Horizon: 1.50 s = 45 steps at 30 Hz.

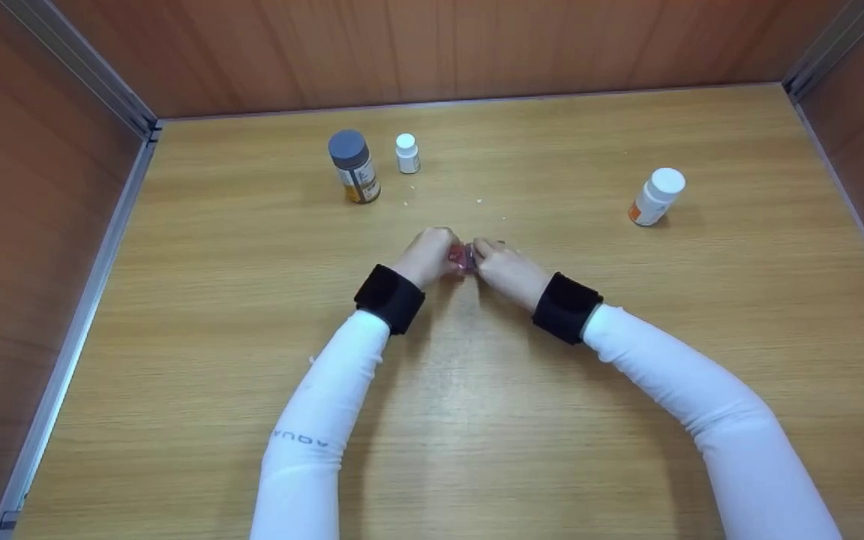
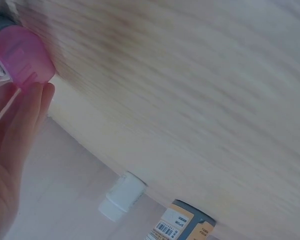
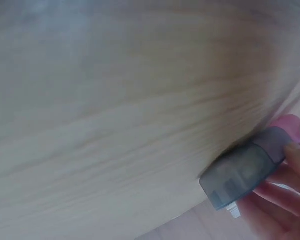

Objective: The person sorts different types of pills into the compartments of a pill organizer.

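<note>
Between the two hands, close over the middle of the table, is a small pink-and-grey plastic case (image 1: pixel 457 257). My left hand (image 1: pixel 427 257) pinches its see-through pink part (image 2: pixel 27 55) between thumb and fingertips. From the other side my right hand (image 1: pixel 508 271) grips the smoky grey part (image 3: pixel 240 172), thumb on one face and fingers under it. The grey part shows as a flat, see-through piece angled away from the pink in the right wrist view. The fingers hide much of the middle of the case.
Beyond the left hand stand a dark-capped bottle (image 1: pixel 355 169) and a small white bottle (image 1: pixel 406 154). Another white bottle (image 1: pixel 657 196) with an orange label stands at the right. Tiny white crumbs (image 1: pixel 479 201) lie past the hands. Wooden panels (image 1: pixel 447 52) wall the table (image 1: pixel 199 315).
</note>
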Motion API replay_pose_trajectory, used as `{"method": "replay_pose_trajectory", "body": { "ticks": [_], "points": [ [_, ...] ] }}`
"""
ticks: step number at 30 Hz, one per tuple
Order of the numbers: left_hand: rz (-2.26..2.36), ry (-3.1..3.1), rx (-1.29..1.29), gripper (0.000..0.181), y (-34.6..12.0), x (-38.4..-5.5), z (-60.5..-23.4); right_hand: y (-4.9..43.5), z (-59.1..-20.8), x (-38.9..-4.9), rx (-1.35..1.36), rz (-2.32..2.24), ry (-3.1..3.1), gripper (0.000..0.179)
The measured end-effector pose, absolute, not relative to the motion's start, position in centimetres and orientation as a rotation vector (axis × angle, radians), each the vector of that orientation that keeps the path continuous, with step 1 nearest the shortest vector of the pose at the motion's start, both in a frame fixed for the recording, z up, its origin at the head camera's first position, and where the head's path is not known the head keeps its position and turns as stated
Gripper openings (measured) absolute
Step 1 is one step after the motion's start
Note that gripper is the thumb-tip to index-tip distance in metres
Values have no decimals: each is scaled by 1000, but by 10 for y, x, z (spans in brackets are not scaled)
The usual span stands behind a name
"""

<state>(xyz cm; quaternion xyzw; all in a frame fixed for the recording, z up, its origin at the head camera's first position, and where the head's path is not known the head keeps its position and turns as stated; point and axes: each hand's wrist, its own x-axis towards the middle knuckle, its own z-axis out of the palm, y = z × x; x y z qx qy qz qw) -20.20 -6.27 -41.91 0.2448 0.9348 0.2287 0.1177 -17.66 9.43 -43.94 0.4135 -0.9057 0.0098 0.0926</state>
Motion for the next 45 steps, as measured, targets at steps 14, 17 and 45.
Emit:
{"method": "replay_pose_trajectory", "body": {
  "ticks": [14, 17, 45],
  "points": [
    [638, 2732, 726, 10, -59, -202, -420, 106, -413, -229, 813, 1253, -3076, 23],
    [626, 2728, 721, 10, -55, -202, -421, 108, -418, -241, 588, 1532, -3064, 21],
    [816, 2783, 509, 45, -73, -217, -410, 125, -414, -237, 447, 1520, -3009, 29]
  ]
}}
